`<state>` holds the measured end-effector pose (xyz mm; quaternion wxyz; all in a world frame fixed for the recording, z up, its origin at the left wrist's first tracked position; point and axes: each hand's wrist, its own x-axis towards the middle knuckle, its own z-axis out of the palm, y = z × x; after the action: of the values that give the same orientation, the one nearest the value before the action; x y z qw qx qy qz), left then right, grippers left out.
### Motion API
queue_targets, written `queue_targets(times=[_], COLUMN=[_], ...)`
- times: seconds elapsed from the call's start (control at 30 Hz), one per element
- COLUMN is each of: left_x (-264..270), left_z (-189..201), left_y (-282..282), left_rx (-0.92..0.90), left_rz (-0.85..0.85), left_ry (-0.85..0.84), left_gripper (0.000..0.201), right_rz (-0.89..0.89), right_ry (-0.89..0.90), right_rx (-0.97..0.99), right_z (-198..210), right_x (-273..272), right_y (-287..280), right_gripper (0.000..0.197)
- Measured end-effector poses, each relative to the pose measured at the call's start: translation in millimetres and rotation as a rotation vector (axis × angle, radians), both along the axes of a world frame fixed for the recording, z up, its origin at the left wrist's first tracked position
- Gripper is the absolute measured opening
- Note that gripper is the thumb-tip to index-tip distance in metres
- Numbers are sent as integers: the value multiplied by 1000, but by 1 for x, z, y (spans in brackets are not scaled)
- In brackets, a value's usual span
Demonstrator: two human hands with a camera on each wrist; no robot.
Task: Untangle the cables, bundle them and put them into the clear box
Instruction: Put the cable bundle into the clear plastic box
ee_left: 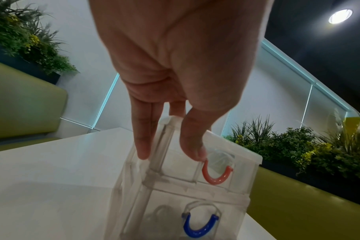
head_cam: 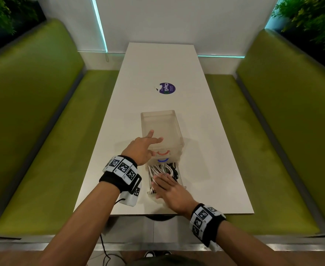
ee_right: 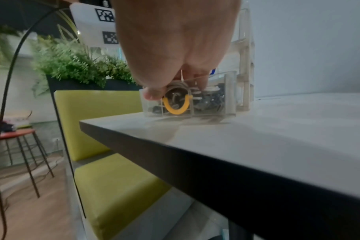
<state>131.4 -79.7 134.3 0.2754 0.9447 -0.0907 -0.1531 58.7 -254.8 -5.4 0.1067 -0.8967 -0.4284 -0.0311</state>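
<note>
A clear box (head_cam: 160, 127) of stacked drawers stands on the white table (head_cam: 215, 150). Its lowest drawer (head_cam: 180, 182), with a yellow handle (ee_right: 176, 107), is pulled out toward me and holds several white and black cables (head_cam: 160, 169). My right hand (head_cam: 169, 189) lies flat on those cables with straight fingers, its thumb at the drawer's front rim. My left hand (head_cam: 144, 145) rests on the box's near left top corner, fingers straight. Its thumb (ee_left: 192, 142) hangs just above the orange handle (ee_left: 215, 178) of the top drawer. Below that sits a blue handle (ee_left: 197, 227).
A round purple sticker (head_cam: 166, 88) lies on the table beyond the box. Green benches (head_cam: 52, 150) run along both long sides. The pulled-out drawer sits close to the table's near edge (head_cam: 157, 215). A black wire (head_cam: 104, 246) hangs from my left wristband.
</note>
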Motion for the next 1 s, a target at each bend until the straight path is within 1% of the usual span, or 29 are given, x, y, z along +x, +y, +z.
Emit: queue_targets(times=[0.1, 0.13, 0.17, 0.27, 0.33, 0.37, 0.4, 0.47, 0.5, 0.57, 0.63, 0.77, 0.87, 0.93, 1.0], left_x=[0, 0, -1, -1, 0, -1, -1, -1, -1, -1, 0, 0, 1, 3, 4], left_z=[0, 0, 0, 0, 1, 1, 1, 0, -1, -2, -3, -6, -5, -3, -3], left_y=[0, 0, -1, 0, 0, 0, 1, 0, 0, 0, 0, 0, 0, 0, 0], left_rx=[-6, -1, -1, -12, -16, -18, -19, -15, -16, -33, -45, -56, -52, -43, -37], left_rz=[14, 12, 12, 12, 8, 5, 4, -1, 1, 17, 28, 10, 7, 16, 15], left_ry=[4, 3, 3, 6, 1, 1, 1, -7, -10, -9, -9, -10, -18, -18, -16], left_gripper=[61, 61, 61, 61, 61, 61, 62, 62, 62, 61, 61, 64, 64, 63, 63], right_rz=[-116, -142, -151, -158, -217, -249, -266, -246, -225, -186, -152, -157, -201, -215, -196], right_ry=[104, 135, 129, 7, -98, -123, -159, -217, -208, -198, -174, -119, -94, -89, -92], right_rx=[76, 92, 92, 72, 75, 76, 89, 105, 96, 88, 82, 3, 11, 47, 55], right_z=[3, 3, 6, 5, 8, 10, 11, 12, 15, 15, 13, 15, 23, 26, 24], right_x=[5, 9, 13, 16, 11, 8, 7, 3, 1, 0, 4, 10, 7, 4, 2], right_y=[5, 5, 5, 8, 13, 15, 18, 19, 19, 18, 15, 19, 27, 28, 23], right_gripper=[58, 58, 56, 49, 54, 53, 46, 22, 19, 28, 32, 25, 21, 29, 31])
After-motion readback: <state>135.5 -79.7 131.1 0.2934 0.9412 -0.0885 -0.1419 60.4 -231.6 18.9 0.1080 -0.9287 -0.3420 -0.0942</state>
